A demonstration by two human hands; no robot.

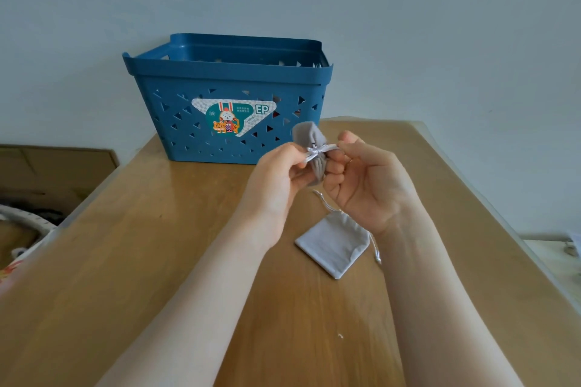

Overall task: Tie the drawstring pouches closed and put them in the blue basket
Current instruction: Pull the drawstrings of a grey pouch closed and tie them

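A small grey drawstring pouch hangs in the air between my hands, its neck gathered by a white cord knot. My left hand pinches the cord on the left of the knot. My right hand pinches the cord on the right. A second grey pouch lies flat on the wooden table below my right wrist, its cords loose. The blue basket stands at the table's far edge, just behind the held pouch; its inside is mostly hidden.
The basket bears a cartoon sticker on its front wall. A pale wall rises behind it. To the left of the table are a cardboard box and some clutter. A white surface lies at the right edge.
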